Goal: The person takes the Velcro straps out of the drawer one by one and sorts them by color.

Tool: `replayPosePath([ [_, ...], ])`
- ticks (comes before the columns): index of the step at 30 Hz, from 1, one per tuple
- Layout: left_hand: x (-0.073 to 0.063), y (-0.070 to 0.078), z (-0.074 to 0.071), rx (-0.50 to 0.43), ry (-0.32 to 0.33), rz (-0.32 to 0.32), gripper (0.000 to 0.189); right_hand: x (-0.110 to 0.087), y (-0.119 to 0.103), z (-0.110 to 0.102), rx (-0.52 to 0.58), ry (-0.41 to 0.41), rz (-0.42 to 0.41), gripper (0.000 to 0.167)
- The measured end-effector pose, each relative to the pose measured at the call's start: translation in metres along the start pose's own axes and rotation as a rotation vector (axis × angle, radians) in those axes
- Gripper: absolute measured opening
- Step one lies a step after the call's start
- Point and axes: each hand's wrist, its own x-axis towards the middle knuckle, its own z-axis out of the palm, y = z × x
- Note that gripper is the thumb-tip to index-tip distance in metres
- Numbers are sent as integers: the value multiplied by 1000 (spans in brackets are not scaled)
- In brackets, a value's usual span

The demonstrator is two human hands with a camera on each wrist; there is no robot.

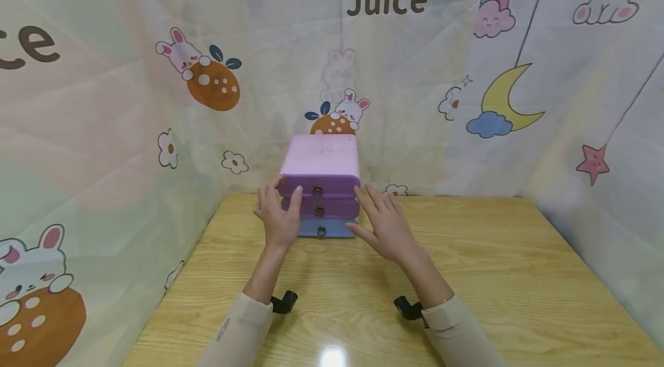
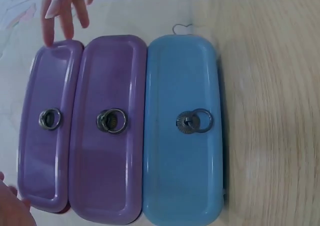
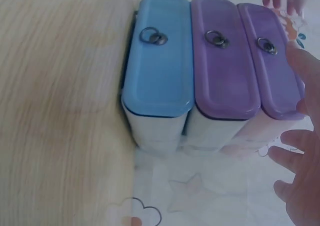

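A small chest of three stacked drawers, with a pink top (image 1: pixel 321 154), stands against the back cloth. Its upper drawer front (image 1: pixel 301 185) and middle drawer front (image 2: pixel 107 161) are purple; the lowest drawer front (image 2: pixel 182 76) is blue. Each carries a dark metal ring pull (image 3: pixel 267 46). At the chest's left side is my left hand (image 1: pixel 280 217), fingertips right by the upper drawer's edge and thumb apart in front. My right hand (image 1: pixel 389 226) is at the right side with fingers spread, fingertips close to the upper drawer's right end. Neither hand grips anything.
The chest stands at the back of a wooden table (image 1: pixel 487 263). Printed cloth (image 1: pixel 415 79) with rabbits, flowers and a moon hangs behind and at both sides. Black camera mounts (image 1: pixel 284 302) stick out from both wrists above the table.
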Motion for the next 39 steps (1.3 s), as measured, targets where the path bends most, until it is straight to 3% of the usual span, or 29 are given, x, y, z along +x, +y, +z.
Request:
replayPosePath([
  [5, 6, -5, 2, -42, 36, -88, 64, 5, -1, -4, 31, 39, 6, 86],
  [9, 13, -7, 3, -211, -45, -206, 81, 8, -1, -9, 51, 77, 7, 87],
  [14, 15, -12, 8, -423, -112, -276, 76, 10, -2, -11, 83, 84, -1, 85],
  [18, 14, -18, 11, -484, -99, -239, 62, 12, -3, -11, 105, 83, 6, 84],
  [26, 10, -29, 13, -304, -97, -133, 21, 14, -7, -12, 118, 98, -1, 84],
  [34, 3, -7, 14, -305, -156, -64, 19, 14, -12, -8, 116, 120, -36, 82],
  [39, 1, -16, 21, -239, -142, -27, 17, 13, -13, -6, 128, 109, -21, 82],
])
